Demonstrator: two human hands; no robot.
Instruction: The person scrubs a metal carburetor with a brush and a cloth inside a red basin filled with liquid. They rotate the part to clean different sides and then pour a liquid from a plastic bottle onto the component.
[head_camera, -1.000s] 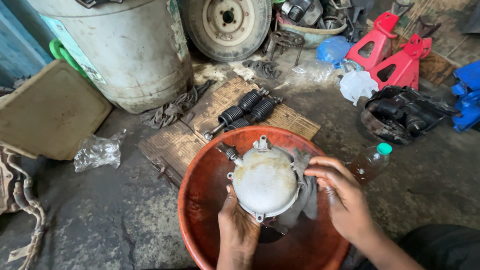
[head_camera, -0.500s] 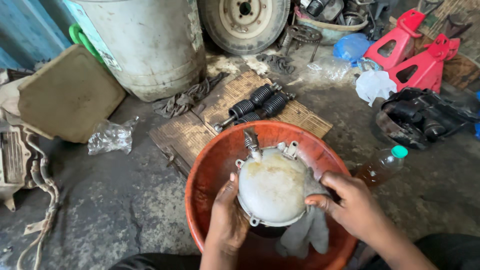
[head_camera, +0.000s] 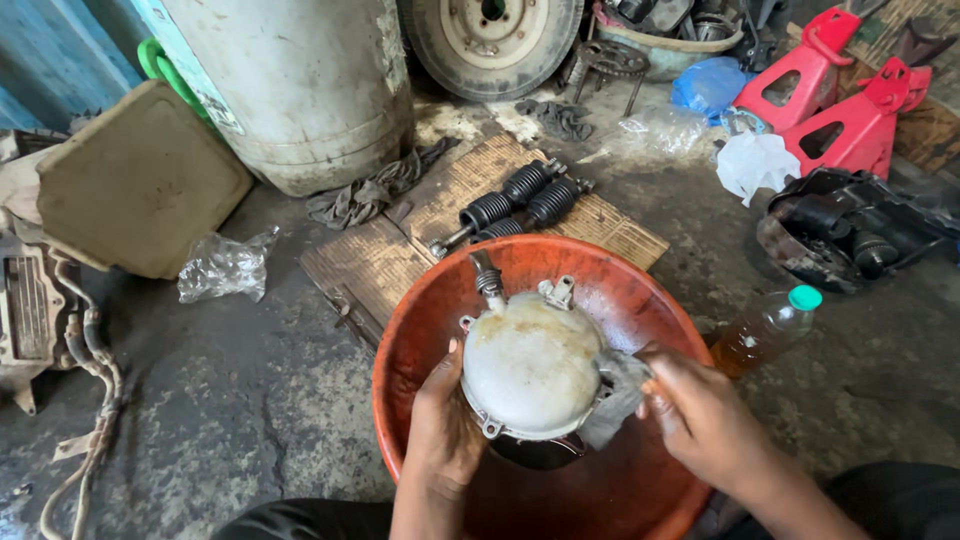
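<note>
A round, domed metal part (head_camera: 532, 365) with a dirty whitish face and small lugs around its rim is held over an orange plastic basin (head_camera: 440, 300). My left hand (head_camera: 440, 425) grips its left edge from below. My right hand (head_camera: 700, 415) presses a grey rag (head_camera: 612, 400) against the part's right side. A short ribbed stub sticks out of the part's top toward the basin's far rim.
On the floor beyond the basin lie a woven mat (head_camera: 400, 255) with black ribbed shafts (head_camera: 520, 200), a large white drum (head_camera: 300, 90), a wheel (head_camera: 490, 35), red jack stands (head_camera: 840, 100), a bottle of amber liquid (head_camera: 765, 330), a tan board (head_camera: 135, 180) and a crumpled plastic bag (head_camera: 225, 265).
The part has turned slightly in my hands, and the rag has come up from hanging below it to its right side. The view has shifted a little.
</note>
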